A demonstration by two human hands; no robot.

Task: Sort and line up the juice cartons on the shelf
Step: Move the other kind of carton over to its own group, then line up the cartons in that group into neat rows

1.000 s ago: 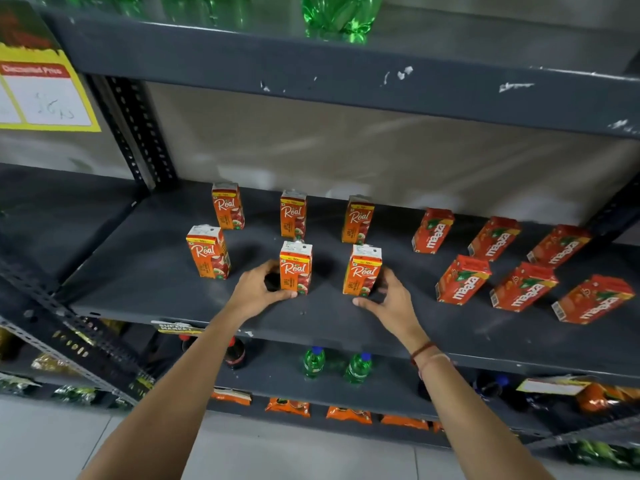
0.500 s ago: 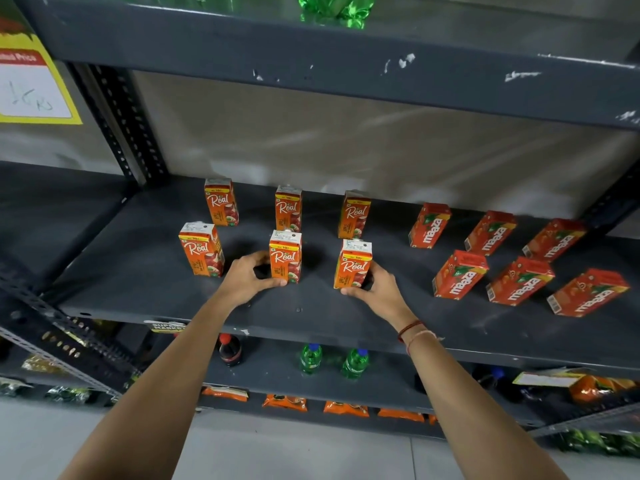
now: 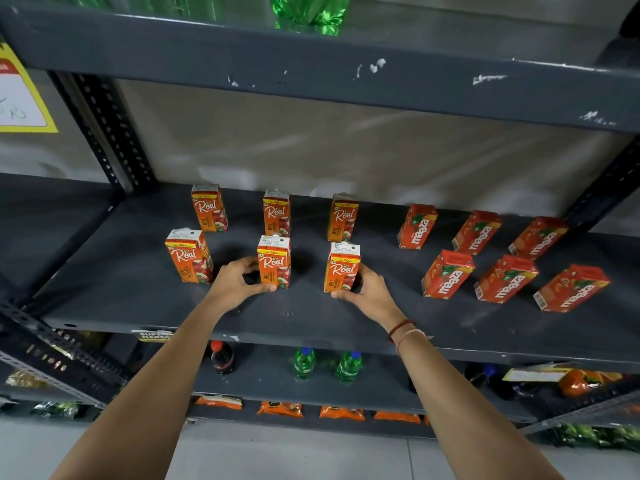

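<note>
Now the left hand (image 3: 239, 284) is curled around the middle Real carton (image 3: 273, 262) of the near row and the right hand (image 3: 369, 292) around the right Real carton (image 3: 342, 268), both cartons upright on the grey shelf (image 3: 138, 292). I judge the step is squaring the near row (the Maaza cartons (image 3: 504, 278) already stand grouped at the right). Next, small sideways nudges are needed, until they line up with the far Real row (image 3: 276, 213).

Dim, soft shadows, wide-angle bending at blurred edges.
</note>
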